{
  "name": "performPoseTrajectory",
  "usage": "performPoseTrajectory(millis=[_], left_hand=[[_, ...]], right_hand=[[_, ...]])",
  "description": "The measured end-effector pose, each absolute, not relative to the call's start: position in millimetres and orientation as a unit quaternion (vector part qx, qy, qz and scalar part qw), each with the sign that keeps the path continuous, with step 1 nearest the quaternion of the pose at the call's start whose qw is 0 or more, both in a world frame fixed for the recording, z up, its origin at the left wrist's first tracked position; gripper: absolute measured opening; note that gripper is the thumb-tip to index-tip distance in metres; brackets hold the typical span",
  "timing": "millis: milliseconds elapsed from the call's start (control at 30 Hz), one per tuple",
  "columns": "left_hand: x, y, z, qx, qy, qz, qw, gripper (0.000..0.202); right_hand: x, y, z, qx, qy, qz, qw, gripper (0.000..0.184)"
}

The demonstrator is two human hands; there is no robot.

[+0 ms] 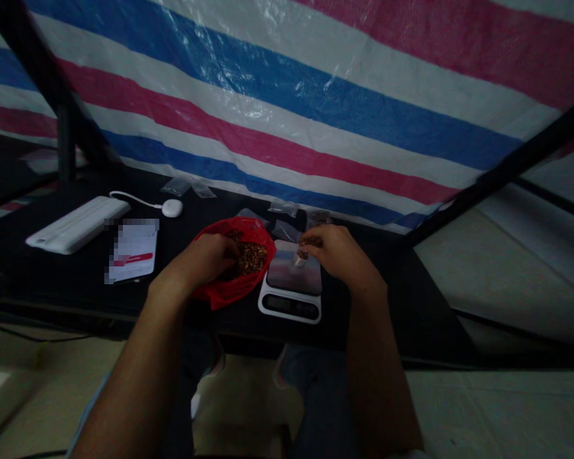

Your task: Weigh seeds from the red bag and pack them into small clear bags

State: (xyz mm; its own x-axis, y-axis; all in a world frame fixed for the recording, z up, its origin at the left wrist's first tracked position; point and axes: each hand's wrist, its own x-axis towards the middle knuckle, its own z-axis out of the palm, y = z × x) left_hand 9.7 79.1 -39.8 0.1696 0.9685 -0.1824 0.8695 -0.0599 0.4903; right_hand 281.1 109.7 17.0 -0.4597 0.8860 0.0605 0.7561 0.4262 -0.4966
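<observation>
My left hand (pixel 213 253) reaches into a red plastic bag (pixel 227 293) that lies open on the black table. Its fingers are curled at the edge of a heap of small brown beans or seeds (pixel 251 257), and what they hold is hidden. On the plate of a white digital scale (pixel 294 280) stands a tiny pale cup (pixel 300 258) with something brown in it. Over that plate my right hand (pixel 332 250) has its fingers drawn together at the cup's rim. Whether they grip the cup or something small is too dark to tell.
Several small clear plastic bags (pixel 287 231) lie along the back, below a striped plastic sheet (pixel 287 137). To the left are a phone (pixel 136 250), a long white case-like device (pixel 79 224) and a round white piece on a cable (pixel 172 208). Dark frame bars (pixel 502 169) slant at both sides.
</observation>
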Motion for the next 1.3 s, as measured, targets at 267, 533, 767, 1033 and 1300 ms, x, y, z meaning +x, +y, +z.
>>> performPoseTrajectory(millis=[267,533,767,1033,1300], left_hand=[[7.5,79.6,-42.3,0.722,0.638,0.116,0.242,0.031],[3.6,79.3,-46.9,0.734,0.62,0.138,0.24,0.033],[3.3,81.8,-47.9,0.75,0.598,0.175,0.22,0.031],[14.0,82.7,-43.9,0.764,0.529,0.25,0.273,0.024],[49.3,84.8,-38.5,0.764,0.455,0.348,0.296,0.02]], right_hand=[[281.6,113.5,12.6,-0.507,-0.833,0.192,0.11,0.02],[281.9,114.3,12.0,-0.505,-0.829,0.199,0.134,0.015],[280.4,119.4,7.8,-0.492,-0.831,0.218,0.141,0.016],[282.2,118.1,10.3,-0.51,-0.818,0.225,0.139,0.014],[288.0,117.5,14.1,-0.479,-0.834,0.196,0.192,0.021]])
